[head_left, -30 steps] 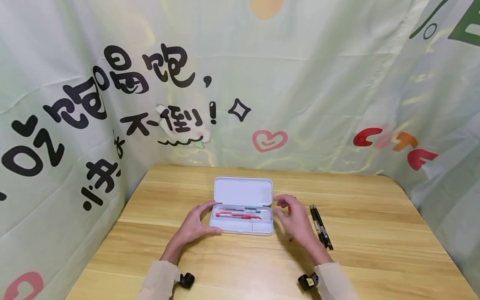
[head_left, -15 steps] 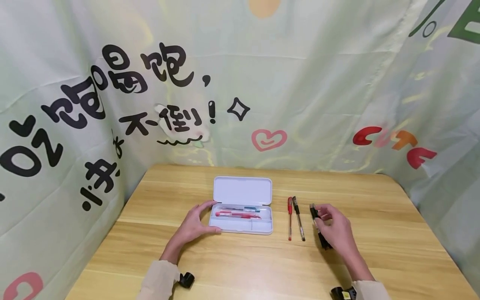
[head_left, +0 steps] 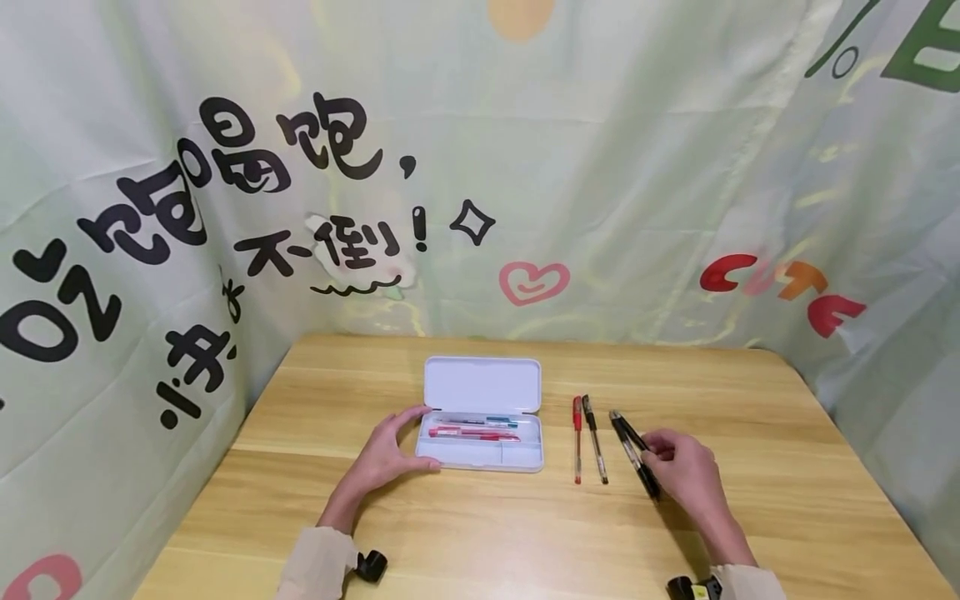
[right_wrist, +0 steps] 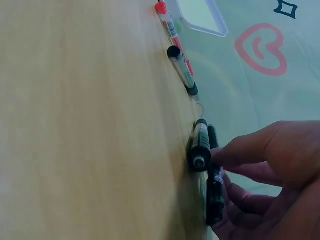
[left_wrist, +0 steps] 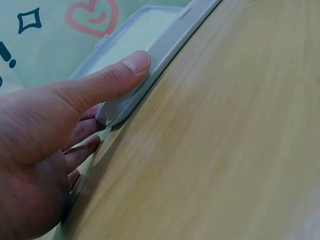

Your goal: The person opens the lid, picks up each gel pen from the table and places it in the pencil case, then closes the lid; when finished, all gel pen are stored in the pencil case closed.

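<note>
An open white pencil case [head_left: 522, 456] lies on the table, its lid [head_left: 482, 384] tipped back. In its long compartment are a pink-red pen [head_left: 472, 433] and a pen with a teal end [head_left: 501, 422]. My left hand [head_left: 382, 450] holds the case's left end, thumb [left_wrist: 117, 77] along the front edge and index finger at the back corner. Right of the case, my right hand [head_left: 686, 467] pinches one black pen [right_wrist: 215, 195] between thumb and fingers. A second black pen [head_left: 636, 462] lies against it at a slight angle, partly covered in the right wrist view.
Between the case and my right hand, a red-capped pen [head_left: 577, 437] and a black-capped pen [head_left: 595, 437] lie side by side on the wooden table [head_left: 465, 533]. A printed cloth [head_left: 637, 208] hangs behind the table and along its sides.
My right hand has gone from beside the case, over the red-capped and black-capped pens, rightward to the black pens, which now splay slightly apart. The left hand stays at the case.
</note>
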The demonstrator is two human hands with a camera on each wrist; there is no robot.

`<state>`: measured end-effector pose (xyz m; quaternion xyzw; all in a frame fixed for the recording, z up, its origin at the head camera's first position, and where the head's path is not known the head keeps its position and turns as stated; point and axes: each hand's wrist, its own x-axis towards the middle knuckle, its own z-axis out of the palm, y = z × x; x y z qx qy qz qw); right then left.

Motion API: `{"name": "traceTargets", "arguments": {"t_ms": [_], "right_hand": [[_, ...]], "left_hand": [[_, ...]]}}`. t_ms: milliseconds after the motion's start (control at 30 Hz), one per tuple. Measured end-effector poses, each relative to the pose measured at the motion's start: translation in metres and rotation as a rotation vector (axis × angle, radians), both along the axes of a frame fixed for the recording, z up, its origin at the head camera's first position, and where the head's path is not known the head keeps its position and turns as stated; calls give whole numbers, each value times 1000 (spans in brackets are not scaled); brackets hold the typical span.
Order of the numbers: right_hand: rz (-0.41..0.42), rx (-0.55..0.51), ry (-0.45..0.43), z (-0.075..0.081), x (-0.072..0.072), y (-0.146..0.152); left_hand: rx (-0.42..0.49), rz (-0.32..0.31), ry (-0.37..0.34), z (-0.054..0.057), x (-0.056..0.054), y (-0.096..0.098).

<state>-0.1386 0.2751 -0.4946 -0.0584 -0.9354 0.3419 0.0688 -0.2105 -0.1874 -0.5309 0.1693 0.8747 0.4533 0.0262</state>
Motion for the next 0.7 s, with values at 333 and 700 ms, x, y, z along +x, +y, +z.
{"name": "traceTargets", "arguments": {"t_ms": [333, 700], "right_hand": [[41, -74, 166, 7, -1, -14], [134, -149, 240, 8, -20, -68]], "left_hand": [[-4, 0, 8, -3, 0, 0], [-2, -2, 4, 0, 0, 0]]}}
